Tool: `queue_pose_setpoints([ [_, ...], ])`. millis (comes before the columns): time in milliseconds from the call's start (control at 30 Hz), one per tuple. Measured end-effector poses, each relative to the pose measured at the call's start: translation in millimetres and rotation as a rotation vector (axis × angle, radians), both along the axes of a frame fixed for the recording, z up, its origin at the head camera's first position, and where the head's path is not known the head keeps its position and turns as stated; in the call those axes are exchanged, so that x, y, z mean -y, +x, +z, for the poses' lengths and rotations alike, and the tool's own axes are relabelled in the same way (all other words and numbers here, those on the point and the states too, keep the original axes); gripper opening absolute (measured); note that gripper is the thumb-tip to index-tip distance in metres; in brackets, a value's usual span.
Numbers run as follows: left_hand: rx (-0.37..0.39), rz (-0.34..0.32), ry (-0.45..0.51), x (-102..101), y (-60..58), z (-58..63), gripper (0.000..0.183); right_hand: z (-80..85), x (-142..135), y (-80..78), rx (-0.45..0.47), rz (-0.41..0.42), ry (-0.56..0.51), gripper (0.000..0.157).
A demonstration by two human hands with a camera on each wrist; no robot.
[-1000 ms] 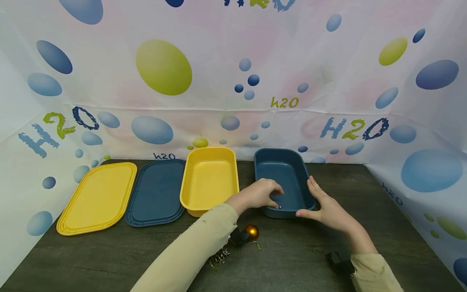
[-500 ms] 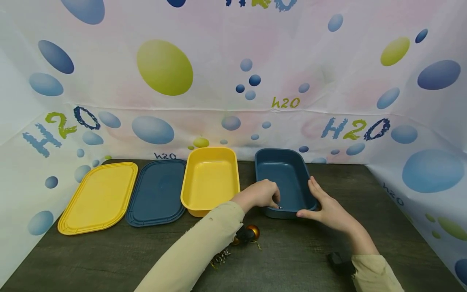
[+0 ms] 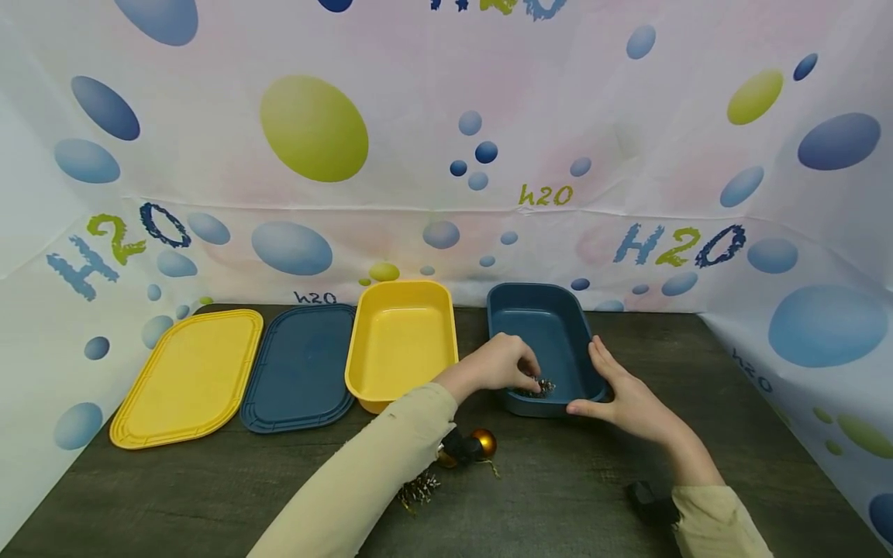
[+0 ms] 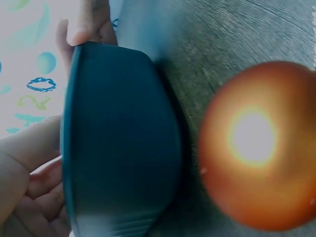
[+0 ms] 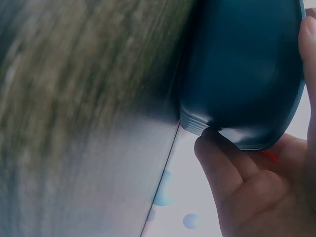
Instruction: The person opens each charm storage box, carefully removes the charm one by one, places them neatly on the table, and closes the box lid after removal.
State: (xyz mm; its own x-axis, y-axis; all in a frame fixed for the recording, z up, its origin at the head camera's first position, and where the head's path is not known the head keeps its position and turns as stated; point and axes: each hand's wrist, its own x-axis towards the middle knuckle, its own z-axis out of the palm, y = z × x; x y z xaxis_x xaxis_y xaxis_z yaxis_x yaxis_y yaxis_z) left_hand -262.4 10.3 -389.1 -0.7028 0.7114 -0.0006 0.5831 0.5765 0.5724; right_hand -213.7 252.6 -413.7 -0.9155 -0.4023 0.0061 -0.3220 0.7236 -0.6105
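Note:
My left hand [image 3: 504,363] reaches over the near left rim into the dark blue container [image 3: 551,333]. Inside that container, its thumb and fingers pinch a small pine cone [image 3: 543,387] with pale-tipped scales, low by the near wall. My right hand [image 3: 631,399] holds the container's near right corner, thumb at the front rim and fingers along the right side. The right wrist view shows those fingers [image 5: 217,163] against the ribbed wall. In the left wrist view the container's outer wall hides part of the left hand [image 4: 34,182].
Left of the container stands a yellow container [image 3: 401,341]. Farther left lie a blue lid [image 3: 300,368] and a yellow lid [image 3: 187,380]. On the dark table [image 3: 558,496], near the left sleeve, are an orange bauble [image 3: 484,442], partly hidden, and another pine cone [image 3: 418,490].
The left hand's fingers have shifted slightly inside the blue container, and the pine cone under them now shows more fully. The right hand stays at the corner.

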Motion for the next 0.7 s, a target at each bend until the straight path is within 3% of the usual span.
queue_pose_setpoints([
  [167, 0.016, 0.016, 0.110, 7.1, 2.4, 11.2, 0.021, 1.0, 0.0, -0.4, -0.001, -0.002, 0.008, 0.106],
  [367, -0.008, 0.025, 0.164, 26.6, 11.7, 30.3, 0.021, 2.2, 0.6, -0.9, 0.001, -0.002, 0.008, 0.106],
  [533, -0.035, 0.016, 0.187, 45.2, 24.4, 39.8, 0.021, 2.4, 0.5, 0.0, 0.001, -0.006, 0.008, 0.107],
  [700, -0.054, -0.041, 0.205, 61.7, 42.5, 41.8, 0.021, 1.3, 0.2, 0.5, -0.005, -0.002, 0.006, 0.107],
])
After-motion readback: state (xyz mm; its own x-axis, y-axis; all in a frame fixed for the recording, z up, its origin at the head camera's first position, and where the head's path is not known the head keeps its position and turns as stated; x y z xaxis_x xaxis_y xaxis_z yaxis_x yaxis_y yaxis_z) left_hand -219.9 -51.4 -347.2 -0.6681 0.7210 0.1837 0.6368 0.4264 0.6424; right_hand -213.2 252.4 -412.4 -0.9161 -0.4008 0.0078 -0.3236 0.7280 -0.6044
